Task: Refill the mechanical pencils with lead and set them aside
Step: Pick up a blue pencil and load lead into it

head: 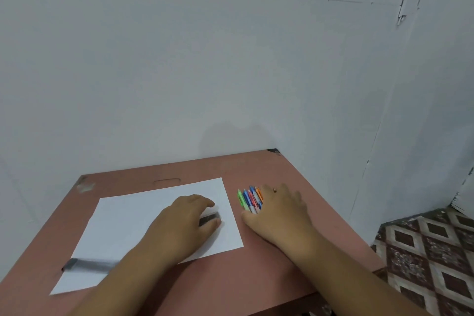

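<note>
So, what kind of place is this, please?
Probably a plain room in a home, with a small desk pushed into a corner. A reddish-brown desk meets bare pale walls, a patterned tile floor shows at the right, and a white paper sheet lies beside coloured mechanical pencils.

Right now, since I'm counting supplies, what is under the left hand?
The left hand rests on the white paper over a dark lead case, whose right end shows between thumb and fingers. The rest is covered.

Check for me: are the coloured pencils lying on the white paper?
No, the pencils lie on the bare table, right of the paper.
</note>
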The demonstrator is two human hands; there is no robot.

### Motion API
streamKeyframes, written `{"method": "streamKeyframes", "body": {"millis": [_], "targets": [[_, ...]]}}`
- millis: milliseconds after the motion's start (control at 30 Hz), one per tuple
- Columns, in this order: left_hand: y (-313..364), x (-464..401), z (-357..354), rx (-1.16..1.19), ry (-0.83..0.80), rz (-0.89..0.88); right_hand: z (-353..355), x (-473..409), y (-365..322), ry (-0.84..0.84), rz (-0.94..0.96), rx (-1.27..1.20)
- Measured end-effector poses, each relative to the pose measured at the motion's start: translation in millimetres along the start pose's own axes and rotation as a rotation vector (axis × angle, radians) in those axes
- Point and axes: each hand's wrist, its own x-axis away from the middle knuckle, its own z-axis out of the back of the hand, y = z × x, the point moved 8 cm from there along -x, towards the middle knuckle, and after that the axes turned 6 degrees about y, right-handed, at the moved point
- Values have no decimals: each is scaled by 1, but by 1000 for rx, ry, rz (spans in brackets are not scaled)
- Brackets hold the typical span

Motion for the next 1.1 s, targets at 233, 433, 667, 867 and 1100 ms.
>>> {"method": "streamKeyframes", "body": {"millis": [233,433,667,867,1100], "targets": [[-15,5,-1,7,-18,12,-13,-11,-12,-22,46,29],[-20,2,-4,20,-41,22,-20,-22,-16,-78,74,59],[-20,0,-4,7,-59,21,-19,-26,-19,-147,161,56],[-19,-2,-3,6,-79,38,-17,-31,-18,-219,200,25],[-19,0,2,9,-102,61,-15,-35,-22,-272,214,41]]}}
